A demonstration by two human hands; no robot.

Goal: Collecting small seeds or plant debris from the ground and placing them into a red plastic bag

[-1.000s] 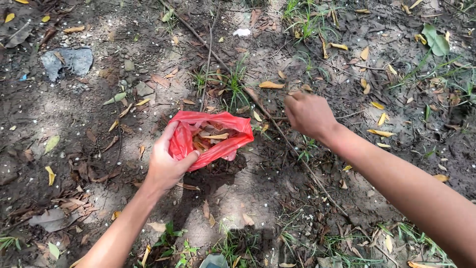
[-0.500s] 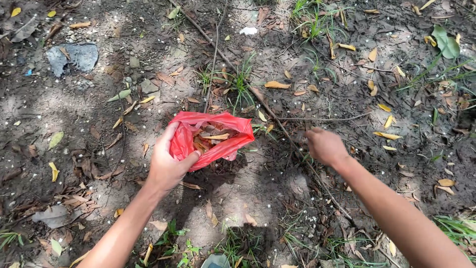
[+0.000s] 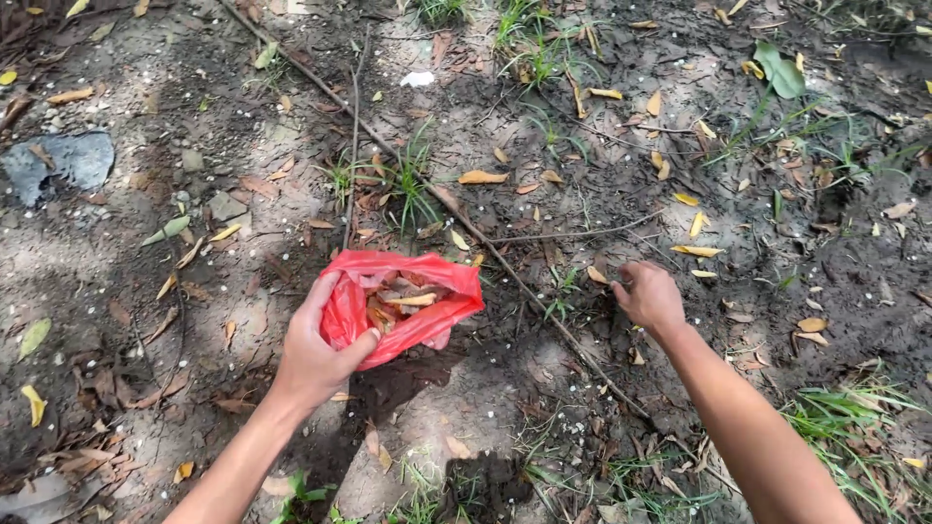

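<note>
the ground (image 3: 146,116) fills the view: dark packed soil, patchy in sun and shade, strewn with dry yellow and brown leaves, thin grass tufts and a few pale stones. a long twig (image 3: 505,267) runs across it on a slant from the upper left down to the lower right, passing just behind the bag and close under the right hand.

the bag (image 3: 427,311), red and thin, hangs crumpled just left of centre, its mouth gaping upward and toward the right. dry brown leaves and scraps lie inside; how full it is cannot be told, since the folds hide the bottom.

the left hand (image 3: 316,354) has the bag's near rim pinched, fingers curled round the plastic and thumb over the top, closed tight on it.

the right hand (image 3: 649,296) is down at the soil, well apart from the bag and to its right. its fingers are bent in toward the ground with the back of the hand facing the camera, so whether they have closed on anything, or stand a little open, cannot be told. a small leaf (image 3: 596,276) lies just left of the knuckles, between hand and bag; its long axis slants like the twig's. the right hand is much the nearer to it. the bag's mouth lies leftward from that hand.

both forearms are cut off by the bottom edge.
</note>
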